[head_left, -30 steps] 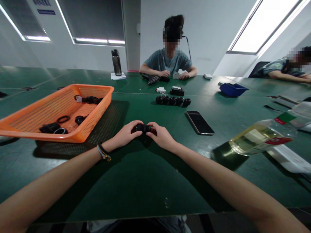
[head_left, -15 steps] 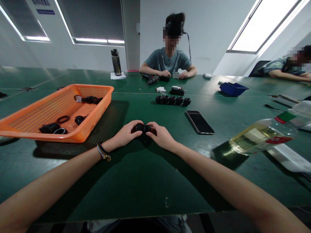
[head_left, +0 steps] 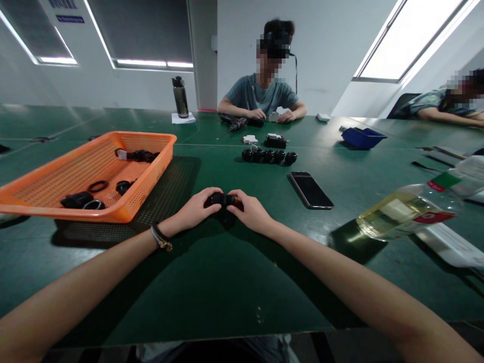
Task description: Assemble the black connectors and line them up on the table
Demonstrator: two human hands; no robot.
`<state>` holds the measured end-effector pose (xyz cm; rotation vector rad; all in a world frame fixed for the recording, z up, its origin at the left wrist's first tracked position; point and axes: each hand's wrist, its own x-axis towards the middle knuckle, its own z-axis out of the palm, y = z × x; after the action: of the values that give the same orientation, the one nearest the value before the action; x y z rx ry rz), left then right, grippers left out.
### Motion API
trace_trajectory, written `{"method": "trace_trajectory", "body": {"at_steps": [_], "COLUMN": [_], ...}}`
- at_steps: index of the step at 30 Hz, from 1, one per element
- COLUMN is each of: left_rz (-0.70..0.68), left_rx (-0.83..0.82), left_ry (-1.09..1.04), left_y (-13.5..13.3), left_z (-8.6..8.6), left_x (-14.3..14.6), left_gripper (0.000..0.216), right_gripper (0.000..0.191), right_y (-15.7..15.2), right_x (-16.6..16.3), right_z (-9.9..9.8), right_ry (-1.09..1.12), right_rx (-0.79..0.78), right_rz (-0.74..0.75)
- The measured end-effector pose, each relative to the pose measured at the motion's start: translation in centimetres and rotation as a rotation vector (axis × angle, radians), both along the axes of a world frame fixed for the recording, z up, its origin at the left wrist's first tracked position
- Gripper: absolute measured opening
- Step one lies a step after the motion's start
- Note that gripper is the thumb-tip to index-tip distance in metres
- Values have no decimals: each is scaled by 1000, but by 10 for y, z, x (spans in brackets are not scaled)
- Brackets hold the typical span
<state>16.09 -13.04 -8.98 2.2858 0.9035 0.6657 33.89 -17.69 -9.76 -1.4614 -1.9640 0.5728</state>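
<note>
A small black cylindrical part (head_left: 223, 199), its exact kind unclear, sits between my two hands just above the green table (head_left: 212, 282). My left hand (head_left: 198, 207) pinches its left end with thumb and fingers. On the right end, my right hand (head_left: 247, 209) has the same kind of grip. The fingers cover much of the part. Beyond it lies a row of several similar round black parts (head_left: 269, 157). To the left, an orange plastic basket (head_left: 151, 174) holds a coiled black cable (head_left: 141, 156), a black ring (head_left: 98, 186) and other black pieces.
A smartphone (head_left: 310, 190) lies to the right, with a bottle of yellow liquid (head_left: 404, 212) beyond it. Further back are a blue tray (head_left: 363, 138), a power drill (head_left: 235, 124) and a dark water bottle (head_left: 180, 98). A person (head_left: 264, 96) sits opposite, handling white parts.
My hands and the black part hold almost the same position. Across the table, the person's head has shifted slightly to the right.
</note>
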Motion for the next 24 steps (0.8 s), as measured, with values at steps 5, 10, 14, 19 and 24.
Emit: {"method": "trace_trajectory", "body": {"at_steps": [5, 10, 14, 19, 24], "left_rz": [-4, 4, 10, 13, 7], "left_rx": [17, 14, 13, 14, 9], "left_ry": [6, 19, 20, 18, 12], "left_y": [0, -1, -1, -1, -1], "left_z": [1, 3, 3, 3, 3], "left_x": [0, 0, 0, 0, 0], "left_gripper": [39, 40, 41, 40, 40], "right_gripper": [25, 26, 26, 26, 25], "right_y": [-1, -1, -1, -1, -1], "right_x": [0, 0, 0, 0, 0], "right_z": [1, 2, 3, 2, 1], "right_ry": [3, 6, 0, 3, 7], "right_rx": [-10, -18, -18, -19, -7], "right_rz": [3, 6, 11, 10, 17]}}
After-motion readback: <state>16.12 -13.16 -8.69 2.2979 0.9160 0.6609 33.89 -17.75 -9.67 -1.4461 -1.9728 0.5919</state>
